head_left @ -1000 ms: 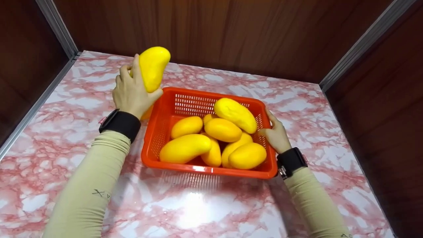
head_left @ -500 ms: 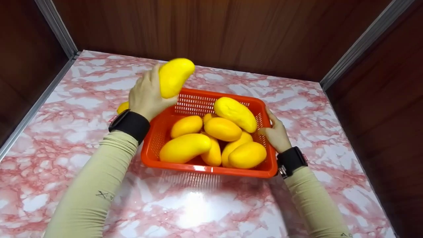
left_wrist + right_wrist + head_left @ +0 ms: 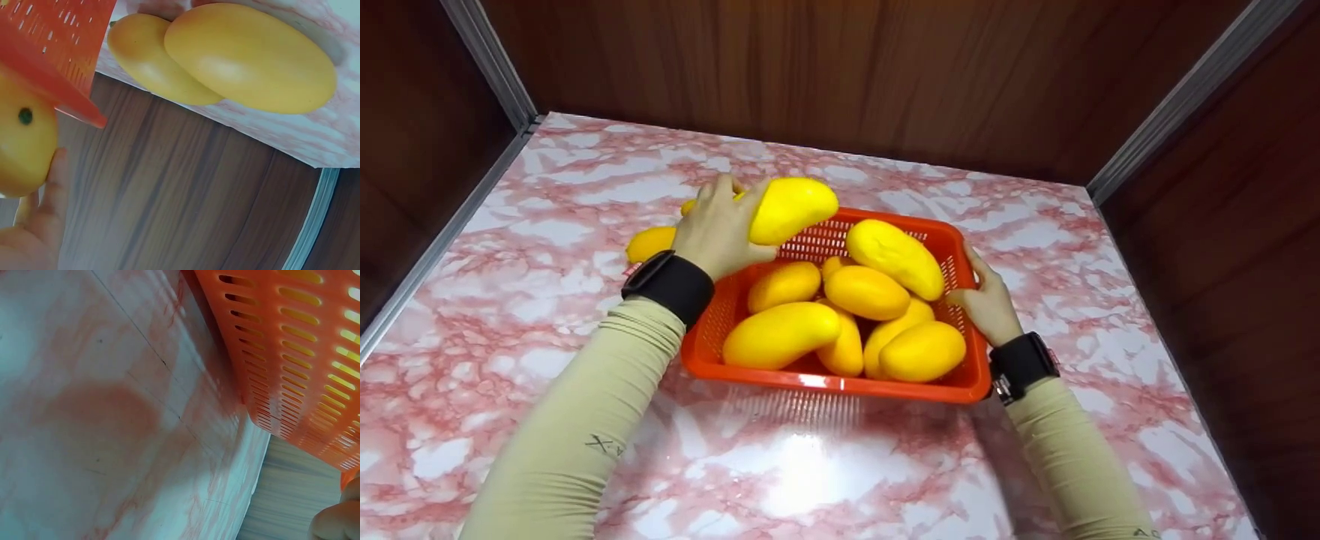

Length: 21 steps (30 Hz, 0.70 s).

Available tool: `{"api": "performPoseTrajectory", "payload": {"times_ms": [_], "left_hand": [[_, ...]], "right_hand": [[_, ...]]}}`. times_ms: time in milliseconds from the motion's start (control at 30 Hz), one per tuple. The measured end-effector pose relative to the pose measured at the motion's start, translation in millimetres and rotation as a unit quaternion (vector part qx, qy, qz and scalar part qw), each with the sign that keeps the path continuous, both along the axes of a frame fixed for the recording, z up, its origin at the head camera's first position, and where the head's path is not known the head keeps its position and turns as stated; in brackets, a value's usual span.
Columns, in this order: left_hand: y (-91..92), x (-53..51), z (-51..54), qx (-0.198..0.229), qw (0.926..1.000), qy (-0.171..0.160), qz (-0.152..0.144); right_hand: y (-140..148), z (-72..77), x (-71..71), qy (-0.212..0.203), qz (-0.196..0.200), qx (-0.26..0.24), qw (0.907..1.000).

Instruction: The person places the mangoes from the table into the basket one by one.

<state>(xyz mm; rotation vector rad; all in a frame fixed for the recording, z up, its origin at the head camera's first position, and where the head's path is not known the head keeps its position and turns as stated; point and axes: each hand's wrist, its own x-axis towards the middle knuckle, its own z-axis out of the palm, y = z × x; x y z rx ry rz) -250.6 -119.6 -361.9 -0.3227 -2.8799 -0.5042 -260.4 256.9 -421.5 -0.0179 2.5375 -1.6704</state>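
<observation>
A yellow mango (image 3: 793, 210) is in my left hand (image 3: 721, 234), held over the back left corner of the red plastic basket (image 3: 840, 385). In the left wrist view the stem end of this held mango (image 3: 22, 143) shows beside the basket rim, with fingers along it. Several mangoes (image 3: 866, 292) lie piled inside the basket. My right hand (image 3: 990, 306) grips the basket's right side, thumb over the rim and fingers outside. Only fingertips of the right hand (image 3: 337, 520) appear in the right wrist view.
Two more mangoes lie on the marbled table (image 3: 547, 337) left of the basket: a near mango (image 3: 253, 59) and another mango (image 3: 152, 59) touching it. My left hand partly covers them in the head view. A brown wood-grain wall (image 3: 825, 75) stands behind the table.
My left hand has moved right and down with the mango, from behind the basket's left corner to over it. Mangoes left of the basket have come into view. The right hand and basket stay still.
</observation>
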Motion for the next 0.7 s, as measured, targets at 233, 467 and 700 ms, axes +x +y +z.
{"api": "performPoseTrajectory", "payload": {"times_ms": [233, 467, 700], "left_hand": [[4.6, -1.0, -0.7, -0.020, 0.9982, -0.048, -0.030], [8.1, 0.7, -6.9, -0.045, 0.9969, -0.053, -0.037], [14.4, -1.5, -11.0, -0.076, 0.9942, -0.075, -0.011]], "right_hand": [[0.8, 0.8, -1.1, -0.010, -0.001, -0.006, 0.9999], [1.6, 0.6, -2.4, -0.003, 0.002, 0.001, 1.0000], [2.1, -0.2, -2.5, -0.005, 0.001, -0.002, 1.0000]]}}
